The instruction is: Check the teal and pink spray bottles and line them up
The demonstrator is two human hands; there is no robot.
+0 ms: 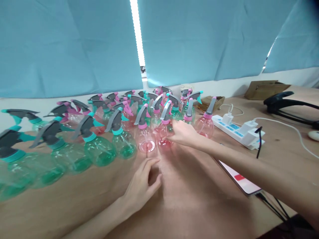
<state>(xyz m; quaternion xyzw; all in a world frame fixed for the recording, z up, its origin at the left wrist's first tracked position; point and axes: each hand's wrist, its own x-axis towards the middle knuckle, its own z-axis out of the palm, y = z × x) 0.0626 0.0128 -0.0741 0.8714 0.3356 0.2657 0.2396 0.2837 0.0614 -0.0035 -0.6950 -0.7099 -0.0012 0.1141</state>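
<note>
My right hand (183, 132) reaches into the row of bottles, its thumb and fingers around the side of a pink spray bottle (161, 132) with a grey trigger head. Just above the table, in front of the bottles, my left hand (143, 182) is open and holds nothing, its fingers loosely curved. Nearest to it stands another pink spray bottle (147, 139). To the left of that one is a green spray bottle (124, 144) with a turquoise collar. Further pink bottles, one of them a spray bottle (204, 124), stand right of my right hand, which partly hides its neighbour.
Many green and pink spray bottles crowd the wooden table (189, 199) back to the wall. At the right lie a white power strip (236, 129) with plugs, a tablet-like device (245, 182), cables and a black curved object (286, 106). A brown cardboard box (264, 89) sits behind.
</note>
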